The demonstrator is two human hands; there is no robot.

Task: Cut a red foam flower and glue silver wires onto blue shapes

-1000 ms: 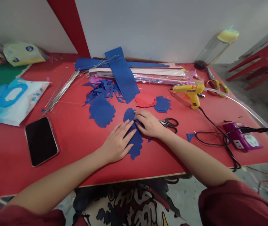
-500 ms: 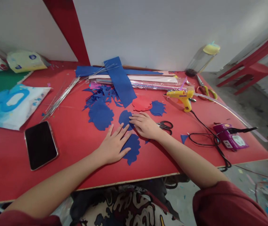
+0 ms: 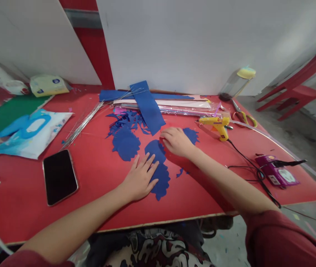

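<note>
My left hand [image 3: 141,178] lies flat with its fingers spread. Its fingertips rest on a blue scalloped cut-out [image 3: 161,181], which overlaps another blue cut-out [image 3: 154,148] just above it. My right hand [image 3: 176,141] is raised a little, fingers curled and together; their tips are hidden, so I cannot make out what they hold. Behind it, a red cut-out [image 3: 169,126] is almost wholly covered. One more blue cut-out [image 3: 191,135] peeks out right of that hand. To the left lies a stack of blue cut-outs [image 3: 126,144].
Blue scraps [image 3: 127,122], a blue strip [image 3: 148,107] and wires [image 3: 85,124] lie farther back. A yellow glue gun [image 3: 216,125], orange-handled scissors [image 3: 242,115] and a purple power socket [image 3: 277,171] sit right. At left are a phone [image 3: 60,178] and a wipes pack [image 3: 35,129].
My right hand has lifted off the middle blue cut-out and moved up and right over the red one, fingers curling. My left hand stays on the lower cut-out. The view has shifted slightly.
</note>
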